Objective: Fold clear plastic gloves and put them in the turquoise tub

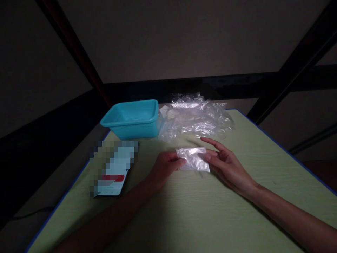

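A small clear plastic bag (194, 159), shiny and flattened into a rectangle, is held just above the table between my two hands. My left hand (167, 165) pinches its left edge, thumb on top. On the right edge, the thumb and a finger of my right hand (225, 161) grip the bag, while the index finger stretches out above it. Behind my hands lies a loose heap of crinkled clear plastic bags (197, 117). Whether anything is inside the held bag I cannot tell.
A turquoise plastic basin (137, 128) stands at the back left of the pale green table (189, 218), touching or close to the heap. A lit phone (113, 179), partly pixelated, lies at the left edge. A wall (189, 42) rises behind the table.
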{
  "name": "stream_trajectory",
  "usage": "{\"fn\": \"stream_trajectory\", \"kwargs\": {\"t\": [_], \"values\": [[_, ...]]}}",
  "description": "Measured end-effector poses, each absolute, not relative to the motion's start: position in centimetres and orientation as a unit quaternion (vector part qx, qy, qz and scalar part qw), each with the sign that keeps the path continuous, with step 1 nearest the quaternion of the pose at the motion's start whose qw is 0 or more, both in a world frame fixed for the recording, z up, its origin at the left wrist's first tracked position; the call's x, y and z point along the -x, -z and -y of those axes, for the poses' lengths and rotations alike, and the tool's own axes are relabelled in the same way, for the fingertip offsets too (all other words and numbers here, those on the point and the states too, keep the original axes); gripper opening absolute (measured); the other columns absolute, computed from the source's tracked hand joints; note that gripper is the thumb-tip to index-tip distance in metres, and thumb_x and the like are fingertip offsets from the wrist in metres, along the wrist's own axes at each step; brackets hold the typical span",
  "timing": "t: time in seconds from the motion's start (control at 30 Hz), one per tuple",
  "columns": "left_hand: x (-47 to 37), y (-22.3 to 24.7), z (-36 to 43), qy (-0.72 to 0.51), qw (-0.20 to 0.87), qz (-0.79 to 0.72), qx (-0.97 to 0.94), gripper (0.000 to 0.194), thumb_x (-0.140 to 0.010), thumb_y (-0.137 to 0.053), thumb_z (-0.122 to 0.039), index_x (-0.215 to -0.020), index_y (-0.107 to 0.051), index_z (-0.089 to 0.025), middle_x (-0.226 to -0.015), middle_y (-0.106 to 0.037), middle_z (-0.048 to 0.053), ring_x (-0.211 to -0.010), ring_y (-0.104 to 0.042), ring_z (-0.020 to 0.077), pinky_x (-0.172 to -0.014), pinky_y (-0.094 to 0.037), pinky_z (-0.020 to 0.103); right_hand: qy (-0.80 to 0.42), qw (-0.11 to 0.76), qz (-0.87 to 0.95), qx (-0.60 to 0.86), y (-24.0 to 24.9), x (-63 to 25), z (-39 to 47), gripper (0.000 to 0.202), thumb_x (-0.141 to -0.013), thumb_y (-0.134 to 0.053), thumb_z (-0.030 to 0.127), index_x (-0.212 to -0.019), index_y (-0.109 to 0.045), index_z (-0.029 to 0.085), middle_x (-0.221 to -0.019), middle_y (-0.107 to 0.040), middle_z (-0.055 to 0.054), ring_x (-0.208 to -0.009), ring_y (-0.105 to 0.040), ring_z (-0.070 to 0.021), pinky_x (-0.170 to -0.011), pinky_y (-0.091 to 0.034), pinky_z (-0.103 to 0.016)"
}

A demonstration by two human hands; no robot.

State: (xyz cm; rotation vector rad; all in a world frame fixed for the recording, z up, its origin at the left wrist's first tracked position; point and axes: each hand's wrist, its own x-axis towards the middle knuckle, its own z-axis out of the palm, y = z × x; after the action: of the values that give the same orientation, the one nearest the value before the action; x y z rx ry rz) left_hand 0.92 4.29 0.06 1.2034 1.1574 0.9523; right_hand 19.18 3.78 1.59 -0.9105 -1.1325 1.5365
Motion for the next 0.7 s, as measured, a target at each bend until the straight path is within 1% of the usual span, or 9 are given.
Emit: {"fn": "stream_trajectory", "kwargs": {"t": [0.1,0.2,0.3,0.4,0.47,0.57,0.7], "values": [[-0.87,0.42,-4.43,-0.426,0.588,-0.478,-0.494,0.019,-0.062,-0.068,-0.032,-0.059,-0.065,-0.013,-0.053,-0.058,0.0,-0.054,-0.053,0.013,-0.056,-0.039,0.024,-0.639,0.485,0.505,0.318,-1.21,-18.94,-3.52,0.052,-0.072,-0.07,0.026,-0.12,-0.051,0.03,-0.09,-0.069,-0.001,-0.075,-0.062,-0.0129,-0.068,-0.047,-0.028],[-0.78,0.64,-4.51,-0.435,0.6,-0.463,-0.486,0.02,-0.062,-0.07,-0.033,-0.062,-0.066,-0.013,-0.056,-0.061,0.001,-0.057,-0.057,0.0146,-0.059,-0.042,0.025,-0.641,0.478,0.521,0.299,-1.04,-18.95,-3.49,0.05,-0.073,-0.069,0.024,-0.119,-0.053,0.031,-0.094,-0.068,-0.001,-0.079,-0.061,-0.013,-0.071,-0.047,-0.028],[-0.72,0.63,-4.52,-0.435,0.609,-0.455,-0.482,0.021,-0.061,-0.071,-0.033,-0.063,-0.067,-0.013,-0.056,-0.062,0.002,-0.058,-0.058,0.0153,-0.06,-0.044,0.026,-0.65,0.462,0.524,0.3,-1.0,-19.11,-3.55,0.042,-0.073,-0.068,0.023,-0.113,-0.06,0.03,-0.089,-0.069,0.0,-0.077,-0.06,-0.0122,-0.07,-0.046,-0.027],[-0.69,0.54,-4.5,-0.433,0.618,-0.448,-0.48,0.02,-0.061,-0.071,-0.032,-0.065,-0.068,-0.013,-0.057,-0.063,0.002,-0.057,-0.058,0.0154,-0.06,-0.044,0.026,-0.644,0.458,0.527,0.311,-0.86,-19.23,-3.59,0.03,-0.073,-0.069,0.025,-0.102,-0.067,0.028,-0.082,-0.069,0.0,-0.069,-0.058,-0.0106,-0.065,-0.045,-0.025],[-0.67,0.52,-4.47,-0.428,0.622,-0.444,-0.482,0.018,-0.061,-0.071,-0.031,-0.066,-0.069,-0.014,-0.058,-0.063,0.002,-0.058,-0.058,0.0156,-0.06,-0.045,0.026,-0.636,0.461,0.526,0.326,-0.72,-19.24,-3.59,0.025,-0.072,-0.07,0.027,-0.097,-0.07,0.027,-0.079,-0.069,0.0,-0.065,-0.057,-0.0097,-0.061,-0.045,-0.024],[-0.65,0.57,-4.45,-0.424,0.629,-0.438,-0.483,0.017,-0.061,-0.07,-0.029,-0.068,-0.069,-0.014,-0.06,-0.064,0.002,-0.059,-0.059,0.0157,-0.061,-0.045,0.027,-0.635,0.466,0.515,0.338,-0.62,-19.19,-3.55,0.025,-0.071,-0.071,0.025,-0.096,-0.071,0.026,-0.075,-0.069,0.001,-0.064,-0.057,-0.009,-0.06,-0.045,-0.023],[-0.66,0.67,-4.45,-0.425,0.639,-0.422,-0.483,0.016,-0.063,-0.068,-0.027,-0.074,-0.07,-0.015,-0.066,-0.066,0.001,-0.06,-0.059,0.0141,-0.063,-0.044,0.026,-0.631,0.462,0.514,0.352,-0.8,-19.15,-3.47,0.033,-0.068,-0.072,0.021,-0.1,-0.069,0.023,-0.073,-0.069,0.001,-0.065,-0.06,-0.0101,-0.061,-0.047,-0.022]]}}
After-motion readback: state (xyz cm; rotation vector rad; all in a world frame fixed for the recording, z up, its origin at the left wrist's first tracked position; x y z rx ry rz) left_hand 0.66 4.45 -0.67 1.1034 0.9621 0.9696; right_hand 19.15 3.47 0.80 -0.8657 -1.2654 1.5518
